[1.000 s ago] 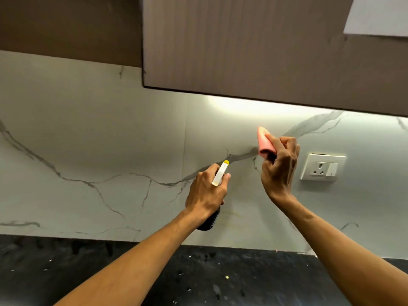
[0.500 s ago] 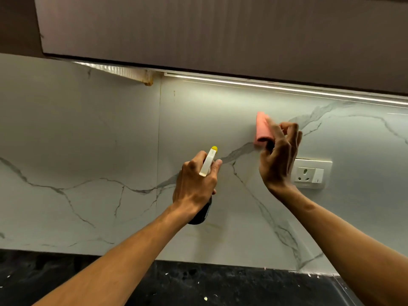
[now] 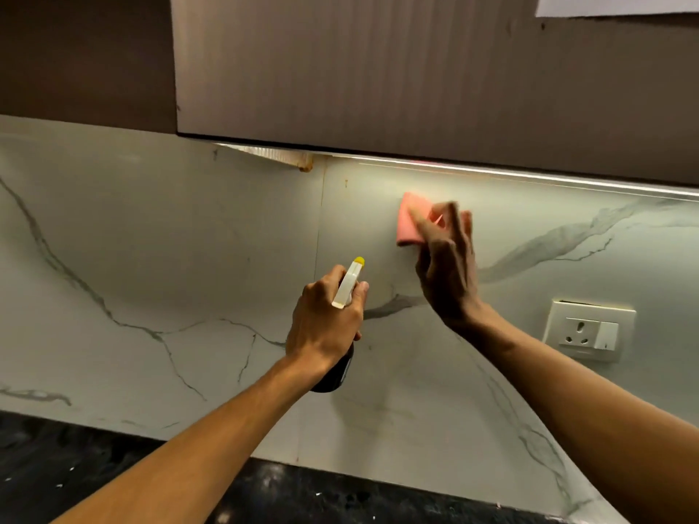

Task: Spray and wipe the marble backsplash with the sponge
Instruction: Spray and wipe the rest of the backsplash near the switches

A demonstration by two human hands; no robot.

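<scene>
Higher and further left than a moment ago, the sponge (image 3: pixel 408 221) sits upper centre on the marble backsplash (image 3: pixel 189 259), blurred fingers of the right hand (image 3: pixel 448 274) apparently clamped on it, the left hand (image 3: pixel 325 323) gripping the spray bottle (image 3: pixel 350 283); flat, overlapping strokes clear of the socket (image 3: pixel 588 330) suit best.

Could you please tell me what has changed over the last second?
The right hand has swept the pink rectangular sponge up and leftward across the white veined marble backsplash, away from the white wall socket. Unchanged: it holds the sponge, and the left hand grips the dark spray bottle with its white head.
</scene>
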